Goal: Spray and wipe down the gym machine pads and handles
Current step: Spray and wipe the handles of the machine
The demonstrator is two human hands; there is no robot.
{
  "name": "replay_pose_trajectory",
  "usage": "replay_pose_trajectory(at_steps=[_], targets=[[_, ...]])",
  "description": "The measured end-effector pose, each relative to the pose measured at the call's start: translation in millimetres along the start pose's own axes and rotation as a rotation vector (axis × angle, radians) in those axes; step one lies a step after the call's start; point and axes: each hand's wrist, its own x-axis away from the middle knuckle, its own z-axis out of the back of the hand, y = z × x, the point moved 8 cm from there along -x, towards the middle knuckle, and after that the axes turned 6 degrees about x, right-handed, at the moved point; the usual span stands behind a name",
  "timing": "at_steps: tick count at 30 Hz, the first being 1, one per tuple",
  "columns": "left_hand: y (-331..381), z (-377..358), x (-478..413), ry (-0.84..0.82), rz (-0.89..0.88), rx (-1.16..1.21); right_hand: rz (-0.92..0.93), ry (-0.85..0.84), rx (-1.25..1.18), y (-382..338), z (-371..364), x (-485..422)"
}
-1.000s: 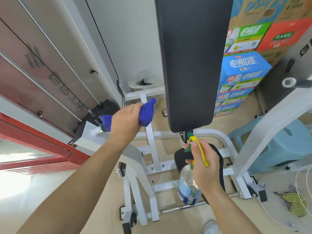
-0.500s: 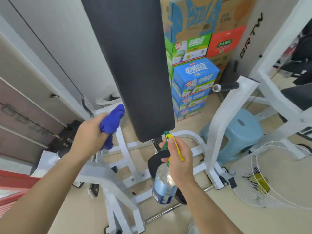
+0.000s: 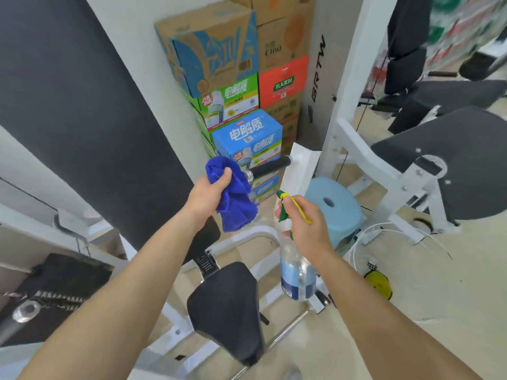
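Left hand (image 3: 207,196), fingers clenched on a bunched blue cloth (image 3: 233,197), holds it against the chrome end of the black handle (image 3: 270,169). Right hand (image 3: 307,225), just below the handle, has fingers wrapped around the spray bottle (image 3: 297,272), one on its trigger. The seat pad (image 3: 227,308) lies well below the handle.

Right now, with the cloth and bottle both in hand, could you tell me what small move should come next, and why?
Probably bring the blue cloth in the left hand onto the black handle grip and wipe along it. The cloth already sits at its chrome end, while the right hand holds the spray bottle lower.
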Motion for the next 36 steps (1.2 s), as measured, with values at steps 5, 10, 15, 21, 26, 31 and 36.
replay_pose_trajectory(at_steps=[5, 10, 15, 21, 26, 31, 36], targets=[[12.1, 0.6, -40.7, -0.062, 0.063, -0.043, -0.029, -0.048, 0.028, 22.3, -0.3, -32.8], [12.9, 13.6, -76.2, -0.099, 0.162, -0.063, -0.088, -0.015, -0.029, 37.5, -9.2, -55.0], [24.0, 3.1, -102.2, -0.175, 0.217, -0.114, -0.106, 0.023, -0.025, 35.4, -12.4, -77.1], [33.8, -17.9, -116.1, -0.346, 0.303, -0.234, -0.170, -0.014, -0.010, 37.1, -16.4, -89.7], [23.0, -60.8, -125.9, -0.405, 0.283, -0.489, -0.202, 0.041, -0.054, 47.6, -0.8, -94.5], [11.8, -127.0, -139.8, -0.441, 0.086, -1.180, -0.257, 0.074, -0.118, 60.0, 21.0, -104.9], [7.5, -202.9, -159.7, -0.291, -0.177, -1.625, -0.290, 0.051, -0.153, 76.4, 42.9, -121.0]])
